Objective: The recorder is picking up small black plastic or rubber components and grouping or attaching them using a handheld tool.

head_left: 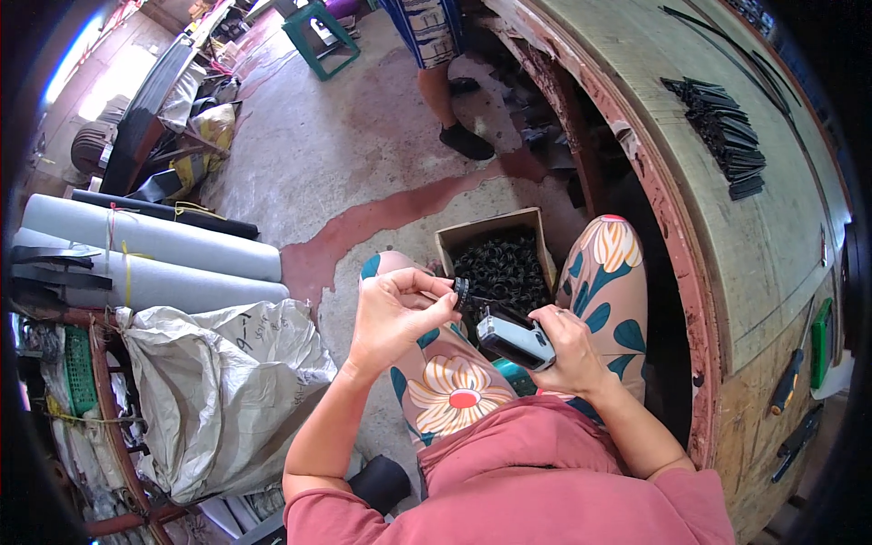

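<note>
Between the thumb and fingers of my left hand (400, 313) is a small black strap loop (461, 292), pinched at its side. My right hand (574, 350) grips a light grey and black stapler (513, 340), its front end pointing toward the loop. The stapler's nose lies close to the loop; whether they touch I cannot tell. Just beyond both hands, between my knees, stands an open cardboard box (442, 243) heaped with similar black loops (500, 259). Part of a green thing (516, 375) shows below the stapler, mostly hidden.
A wooden workbench (627, 136) runs along my right, bearing a pile of black strips (722, 136) and a screwdriver (788, 383). Left lie pale rolls (154, 241) and a white sack (227, 391). Ahead, a person (436, 86) stands near a green stool (318, 41).
</note>
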A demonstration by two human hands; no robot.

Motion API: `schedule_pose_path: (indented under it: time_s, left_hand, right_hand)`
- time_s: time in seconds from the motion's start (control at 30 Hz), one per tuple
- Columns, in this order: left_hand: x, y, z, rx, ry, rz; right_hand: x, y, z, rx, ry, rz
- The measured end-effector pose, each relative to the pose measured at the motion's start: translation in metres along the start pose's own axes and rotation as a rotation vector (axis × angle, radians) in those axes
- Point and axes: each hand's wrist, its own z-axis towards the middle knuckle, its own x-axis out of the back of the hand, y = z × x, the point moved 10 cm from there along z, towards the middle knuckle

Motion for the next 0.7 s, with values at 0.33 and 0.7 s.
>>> schedule_pose_path:
  time_s: [0.33, 0.7]
  left_hand:
    - [-0.010, 0.016, -0.008, -0.129, -0.045, 0.331]
    - [-0.018, 0.020, -0.008, -0.178, -0.083, 0.350]
  right_hand:
    - [-0.010, -0.010, 0.006, 0.067, -0.038, -0.054]
    - [-0.008, -0.012, 0.006, 0.079, -0.027, -0.088]
